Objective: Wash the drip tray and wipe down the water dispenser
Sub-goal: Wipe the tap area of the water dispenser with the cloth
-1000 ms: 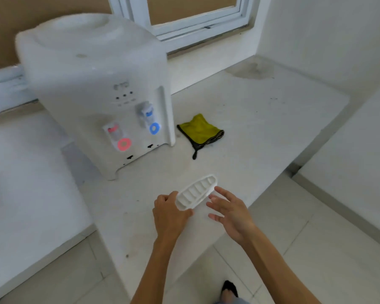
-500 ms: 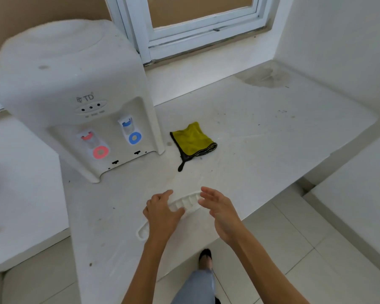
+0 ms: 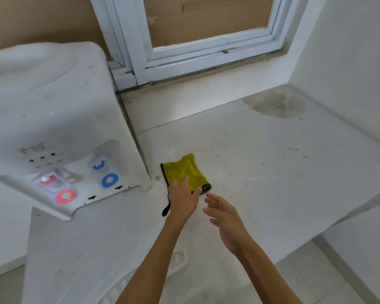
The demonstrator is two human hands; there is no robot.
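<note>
The white water dispenser (image 3: 53, 110) stands at the left on the white counter (image 3: 261, 172), with a red tap (image 3: 65, 196) and a blue tap (image 3: 110, 180) on its front. A yellow cloth (image 3: 184, 170) with black trim lies just right of the dispenser. My left hand (image 3: 182, 197) rests on the cloth's near edge, fingers spread over it and not clearly closed. My right hand (image 3: 223, 212) hovers open just to the right, holding nothing. The white drip tray (image 3: 180, 258) lies on the counter near its front edge, partly hidden under my left forearm and blurred.
A white-framed window (image 3: 206, 51) runs along the back wall. A dark stain (image 3: 276, 105) marks the counter's far right corner. White walls close in the right side. The counter's front edge drops to a tiled floor (image 3: 338, 270) at the lower right.
Both hands have let go of the drip tray, which now lies on the counter. My left hand has reached forward onto the yellow cloth, and the view has moved closer.
</note>
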